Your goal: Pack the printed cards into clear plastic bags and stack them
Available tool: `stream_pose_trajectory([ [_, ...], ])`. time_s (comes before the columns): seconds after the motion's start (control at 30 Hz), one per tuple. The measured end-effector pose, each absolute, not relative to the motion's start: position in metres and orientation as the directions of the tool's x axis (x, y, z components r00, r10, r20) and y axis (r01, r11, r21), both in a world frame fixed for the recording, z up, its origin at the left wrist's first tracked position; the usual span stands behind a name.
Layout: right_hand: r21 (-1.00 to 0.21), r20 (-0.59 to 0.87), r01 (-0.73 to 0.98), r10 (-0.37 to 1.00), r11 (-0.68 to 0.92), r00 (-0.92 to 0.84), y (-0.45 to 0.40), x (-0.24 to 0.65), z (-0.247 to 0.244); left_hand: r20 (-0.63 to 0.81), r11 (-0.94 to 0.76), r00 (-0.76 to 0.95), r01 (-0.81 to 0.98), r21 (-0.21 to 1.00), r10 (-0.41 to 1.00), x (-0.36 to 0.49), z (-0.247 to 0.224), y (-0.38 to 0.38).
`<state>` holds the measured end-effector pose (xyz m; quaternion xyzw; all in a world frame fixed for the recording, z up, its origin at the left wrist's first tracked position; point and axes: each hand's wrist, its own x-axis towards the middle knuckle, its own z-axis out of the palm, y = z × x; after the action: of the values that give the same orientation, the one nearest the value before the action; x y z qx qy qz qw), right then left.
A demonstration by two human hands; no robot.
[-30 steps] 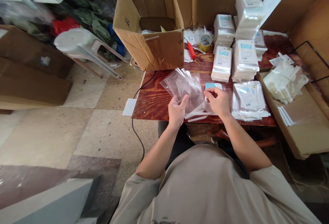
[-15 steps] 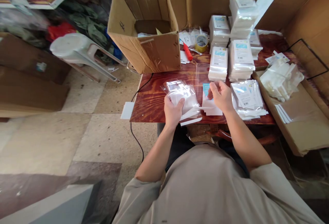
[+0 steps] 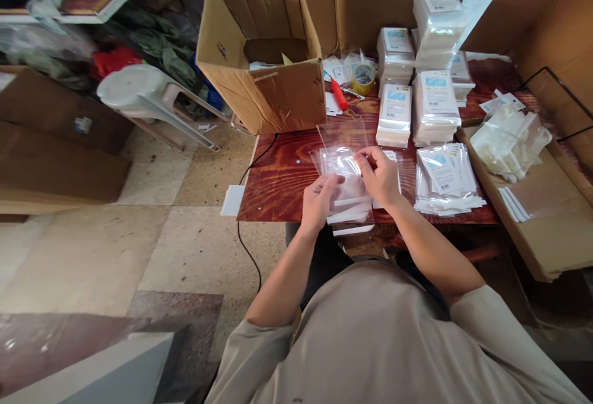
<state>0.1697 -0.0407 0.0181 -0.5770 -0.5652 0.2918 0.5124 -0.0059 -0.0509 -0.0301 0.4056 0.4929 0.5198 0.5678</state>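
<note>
While holding bags (image 3: pixel 352 188) partly past near edge of table (image 3: pixel 278 172), apparently separating or squaring by hand.
Head view: gripped firmly in left hand (image 3: pixel 317 201), thumb over top; pinched narrowly with right hand (image 3: pixel 380 176) at right side, cannot tell whether holding any. Seems to call next for light fingertip control, without dragging lower layers.

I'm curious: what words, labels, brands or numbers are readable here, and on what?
Nothing is legible.
Printed cards on the stacks: too small.
Loose packets: too small.
Tape roll: blurred.
Cardboard box: dark mark, unreadable.
Shirt: small mark, unreadable.
Clear bags being handled: no readable print.
</note>
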Motion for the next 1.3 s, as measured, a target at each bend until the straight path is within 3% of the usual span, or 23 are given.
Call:
stream_pose_trajectory([
  [0.13,-0.995,-0.019,0.097,0.999,-0.022,0.032,-0.043,0.171,0.021,-0.045,0.044,-0.049,-0.004,0.999,0.998,-0.005,-0.02,-0.052],
  [0.2,-0.993,-0.097,0.079,0.993,-0.092,-0.065,-0.045,0.175,0.021,-0.058,0.058,-0.093,0.001,0.998,0.994,-0.005,-0.018,-0.052],
  [0.33,-0.976,-0.093,0.205,0.993,-0.075,-0.078,-0.047,0.18,0.019,-0.094,0.093,-0.116,-0.012,0.996,0.989,-0.002,-0.012,-0.053],
  [0.53,-0.985,-0.096,0.146,0.995,-0.09,-0.032,-0.045,0.177,0.015,-0.128,0.114,-0.087,-0.148,0.982,0.988,-0.002,-0.013,-0.053],
  [0.67,-0.991,-0.093,0.103,0.995,-0.088,-0.041,-0.044,0.178,0.012,-0.206,0.206,0.026,-0.275,0.939,0.978,-0.007,-0.017,-0.054],
  [0.77,-0.991,-0.095,0.096,0.995,-0.092,-0.033,-0.045,0.178,0.011,-0.197,0.206,0.062,-0.209,0.956,0.978,-0.009,-0.018,-0.056],
  [0.9,-0.993,-0.082,0.086,0.995,-0.078,-0.048,-0.046,0.177,0.012,-0.05,0.049,-0.013,-0.066,0.997,0.999,-0.006,-0.018,-0.055],
  [1.07,-0.997,-0.008,0.076,1.0,-0.009,0.013,-0.046,0.178,0.012,-0.074,0.076,0.016,-0.115,0.99,0.997,-0.007,-0.018,-0.056],
  [1.17,-0.999,0.034,0.012,0.992,0.033,0.125,-0.045,0.183,0.011,-0.157,0.174,0.085,-0.259,0.95,0.984,-0.012,-0.022,-0.055],
  [1.3,-0.988,0.01,-0.149,0.982,0.039,0.186,-0.044,0.197,0.012,-0.146,0.137,-0.005,-0.317,0.938,0.989,-0.018,-0.03,-0.048],
])
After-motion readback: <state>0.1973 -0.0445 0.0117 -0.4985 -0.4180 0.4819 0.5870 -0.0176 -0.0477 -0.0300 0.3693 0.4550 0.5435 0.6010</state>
